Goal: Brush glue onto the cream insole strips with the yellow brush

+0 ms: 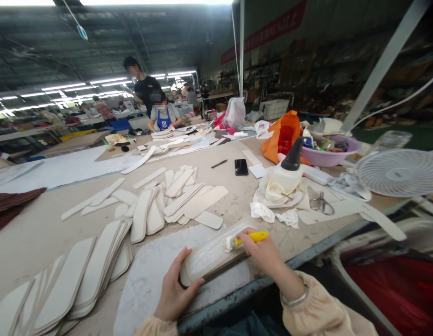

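Note:
My right hand is closed round the yellow handle of a brush, whose white-coated bristles touch the top of a stack of pale rounded strips. Wet white paste streaks the top strip. At the near left end of that stack, my left hand grips it between thumb and fingers. The stack lies on a white sheet at the table's front edge. Overlapping loose strips are fanned out to the left, and a further pile lies beyond the stack.
To the right stand a white container with a dark conical top, scissors and crumpled tissues. Farther back are a phone, an orange bag, a purple basin and a white fan grille. Two people are across the table.

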A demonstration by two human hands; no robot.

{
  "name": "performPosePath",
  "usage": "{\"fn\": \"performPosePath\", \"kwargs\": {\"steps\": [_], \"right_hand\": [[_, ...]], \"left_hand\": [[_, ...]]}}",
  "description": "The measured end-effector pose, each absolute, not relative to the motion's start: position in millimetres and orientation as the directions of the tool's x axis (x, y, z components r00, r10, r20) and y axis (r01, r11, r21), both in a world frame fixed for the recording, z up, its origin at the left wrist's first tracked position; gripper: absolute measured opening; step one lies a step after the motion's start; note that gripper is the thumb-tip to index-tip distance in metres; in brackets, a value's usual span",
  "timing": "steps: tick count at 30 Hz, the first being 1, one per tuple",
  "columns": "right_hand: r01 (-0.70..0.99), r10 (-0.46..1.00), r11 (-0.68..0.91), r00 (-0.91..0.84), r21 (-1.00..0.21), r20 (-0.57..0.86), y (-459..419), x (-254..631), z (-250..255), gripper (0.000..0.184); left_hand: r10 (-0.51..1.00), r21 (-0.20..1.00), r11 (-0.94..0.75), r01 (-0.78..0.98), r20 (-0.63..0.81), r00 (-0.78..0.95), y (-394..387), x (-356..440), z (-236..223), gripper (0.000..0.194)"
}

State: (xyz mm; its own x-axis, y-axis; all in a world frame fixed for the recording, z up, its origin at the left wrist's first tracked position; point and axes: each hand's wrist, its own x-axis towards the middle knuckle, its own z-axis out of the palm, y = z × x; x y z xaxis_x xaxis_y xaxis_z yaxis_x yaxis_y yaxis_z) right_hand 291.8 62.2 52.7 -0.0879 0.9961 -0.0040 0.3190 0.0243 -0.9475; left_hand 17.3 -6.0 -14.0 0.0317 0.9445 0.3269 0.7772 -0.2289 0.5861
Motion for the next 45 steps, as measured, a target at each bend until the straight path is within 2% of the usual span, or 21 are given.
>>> {"fn": "performPosePath", "kwargs": {"steps": [2,4,8,11,13,15,17,19,25,31,35,38,41,43,45], "right_hand": [[0.421,0.999,0.042,0.005,-0.906,0.049,71.8,311.3,56.6,0.026],[0.455,0.99,0.05,0.092,-0.889,0.103,77.9,329.9,62.1,0.026],[0.305,0.956,0.112,0.226,-0.946,0.186,76.0,346.3,71.7,0.029],[0.202,0.941,0.169,0.257,-0.965,0.219,72.5,344.0,73.3,0.031],[0.157,0.938,0.182,0.268,-0.971,0.219,72.1,341.4,72.1,0.031],[0.117,0.938,0.184,0.277,-0.976,0.21,72.6,340.0,70.6,0.032],[0.088,0.938,0.186,0.281,-0.979,0.203,73.4,340.2,69.7,0.033],[0.072,0.937,0.188,0.286,-0.98,0.201,74.0,341.9,69.3,0.033],[0.059,0.919,0.201,0.333,-0.978,0.209,75.9,350.5,67.2,0.033],[0.058,0.925,0.198,0.318,-0.978,0.206,76.6,354.7,72.0,0.03],[0.074,0.923,0.209,0.316,-0.975,0.222,76.6,356.3,75.6,0.027],[0.045,0.917,0.217,0.333,-0.975,0.219,77.9,356.8,72.8,0.026],[-0.034,0.912,0.25,0.344,-0.968,0.223,80.2,355.6,66.3,0.029],[-0.058,0.911,0.287,0.324,-0.956,0.254,81.6,353.7,61.7,0.031],[-0.051,0.912,0.318,0.288,-0.947,0.291,82.6,350.7,57.9,0.031]], "left_hand": [[0.944,0.563,-0.23,0.794,0.326,0.042,-5.7,18.0,-12.9,0.068],[0.946,0.543,-0.232,0.807,0.321,0.056,-6.4,17.4,-10.1,0.067],[0.941,0.517,-0.304,0.8,0.295,0.167,-7.5,6.3,3.8,0.064],[0.942,0.498,-0.314,0.808,0.268,0.201,5.7,-4.4,26.2,0.046],[0.956,0.435,-0.266,0.86,0.235,0.176,25.8,-3.7,46.8,0.04],[0.963,0.315,-0.265,0.911,0.137,0.233,53.0,6.4,68.7,0.041],[0.928,0.183,-0.361,0.914,-0.03,0.372,83.4,23.8,87.2,0.04],[0.888,0.139,-0.426,0.894,-0.122,0.443,112.8,43.7,98.4,0.039],[0.855,0.013,-0.449,0.893,-0.285,0.434,170.1,90.6,86.4,0.059],[0.867,-0.079,-0.399,0.913,-0.357,0.348,184.7,111.4,59.1,0.045],[0.874,-0.027,-0.367,0.93,-0.353,0.334,190.7,115.5,54.7,0.03],[0.902,0.073,-0.306,0.949,-0.298,0.313,197.7,111.6,69.7,0.02],[0.952,0.244,-0.217,0.945,-0.163,0.26,203.1,95.7,104.6,0.022],[0.981,0.399,-0.146,0.905,-0.061,0.185,202.6,79.8,132.9,0.021],[0.996,0.576,-0.087,0.813,0.038,0.08,197.0,64.3,158.4,0.029]]}}
